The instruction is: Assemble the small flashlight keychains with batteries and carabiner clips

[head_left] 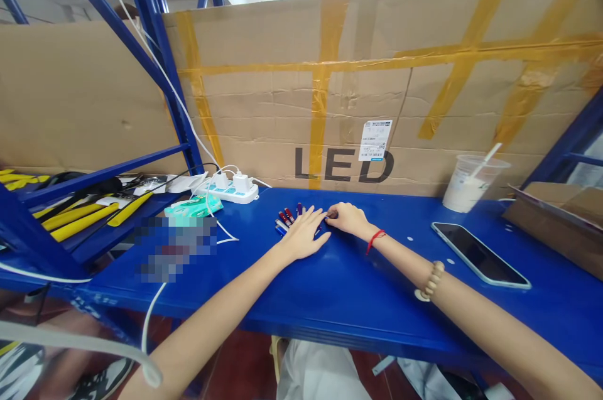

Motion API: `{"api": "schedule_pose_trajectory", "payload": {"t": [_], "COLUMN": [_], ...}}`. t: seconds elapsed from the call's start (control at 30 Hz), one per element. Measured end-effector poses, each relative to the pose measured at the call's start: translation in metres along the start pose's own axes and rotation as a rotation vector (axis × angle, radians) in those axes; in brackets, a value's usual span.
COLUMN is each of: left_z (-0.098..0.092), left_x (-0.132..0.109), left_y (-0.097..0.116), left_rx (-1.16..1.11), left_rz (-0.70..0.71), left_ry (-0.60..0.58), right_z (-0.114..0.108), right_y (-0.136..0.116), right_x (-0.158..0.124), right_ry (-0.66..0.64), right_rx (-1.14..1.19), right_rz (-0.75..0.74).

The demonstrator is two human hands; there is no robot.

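Note:
Several small pens or markers (287, 218) with red and blue caps lie in a bunch on the blue shelf top (358, 287). My left hand (306, 233) rests flat over them, fingers stretched out and touching the bunch. My right hand (346, 218) sits just to their right, fingers curled and pinching the end of one pen. A red string and a bead bracelet (429, 282) are on my right arm.
A phone (480, 255) lies face up at the right, with a plastic cup and straw (473, 183) behind it. A white power strip (230, 188) with cables and a green tissue pack (200, 205) sit at the left. Taped cardboard (377, 92) walls the back; yellow tools (80, 215) lie on the left shelf.

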State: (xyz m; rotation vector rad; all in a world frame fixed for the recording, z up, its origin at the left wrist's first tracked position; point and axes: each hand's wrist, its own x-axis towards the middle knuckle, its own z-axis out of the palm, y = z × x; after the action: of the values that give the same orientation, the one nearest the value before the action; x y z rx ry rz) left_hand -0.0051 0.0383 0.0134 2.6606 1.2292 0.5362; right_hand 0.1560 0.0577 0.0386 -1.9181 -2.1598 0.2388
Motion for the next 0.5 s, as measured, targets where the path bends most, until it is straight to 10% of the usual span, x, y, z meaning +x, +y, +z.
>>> {"api": "schedule_pose_trajectory", "payload": {"t": [0.5], "left_z": [-0.004], "left_x": [0.014], "left_y": [-0.017], "left_rx": [0.185], "left_rz": [-0.07], "left_ry": [0.149], "right_z": [-0.016], "right_y": [0.082], "right_x": [-0.035], "right_ry": [-0.164], "right_rx": [0.798], "right_rz": [-0.282]}}
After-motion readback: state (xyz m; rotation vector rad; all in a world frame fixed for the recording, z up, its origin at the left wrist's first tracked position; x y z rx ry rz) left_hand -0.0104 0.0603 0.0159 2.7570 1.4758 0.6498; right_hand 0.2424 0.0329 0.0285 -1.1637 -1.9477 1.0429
